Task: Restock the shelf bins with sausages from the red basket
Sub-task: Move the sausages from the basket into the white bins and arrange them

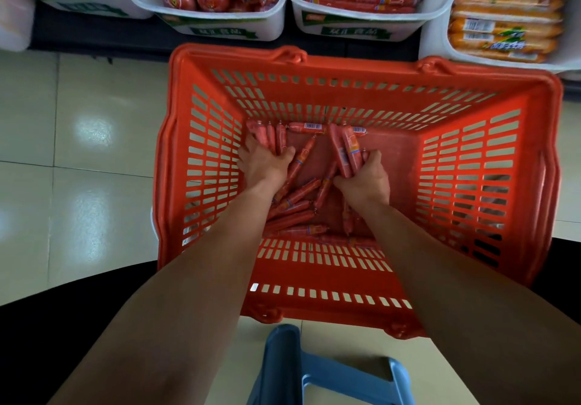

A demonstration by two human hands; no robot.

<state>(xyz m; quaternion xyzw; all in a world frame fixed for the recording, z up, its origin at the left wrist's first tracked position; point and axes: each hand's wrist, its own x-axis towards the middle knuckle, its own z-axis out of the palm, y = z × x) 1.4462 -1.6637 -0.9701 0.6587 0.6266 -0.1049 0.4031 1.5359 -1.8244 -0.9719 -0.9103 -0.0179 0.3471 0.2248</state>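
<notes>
Reaching with both arms down to the floor of the red basket (518, 159). Curling the left hand (264, 162) round a small bunch of sausages (272, 139) at the basket's far left corner. Clutching a fuller bunch in the right hand (364, 178) near the middle of the basket's far wall, wrapping fingers and thumb tight around it. Leaving many more lying loose and crisscrossed over the near half of the basket floor.

Risking a spill on the lift: gripping several slick, round casings at once, and so probably letting one or two slide out of either fist, back into the basket or onto the floor (78, 153) beside it. Possibly catching a clipped sausage end in the basket's slotted walls as well. Risking a mix-up too, given the similar red stock waiting beyond the basket.

Facing, past the basket's far rim, a row of white shelf bins: holding short fat red sausages in the bin (220, 25) behind the left corner, stacking long slim red ones in the bin (355, 28) behind the middle, which seems the likeliest match, and carrying orange packs in the bin (435, 43) off the right corner.
</notes>
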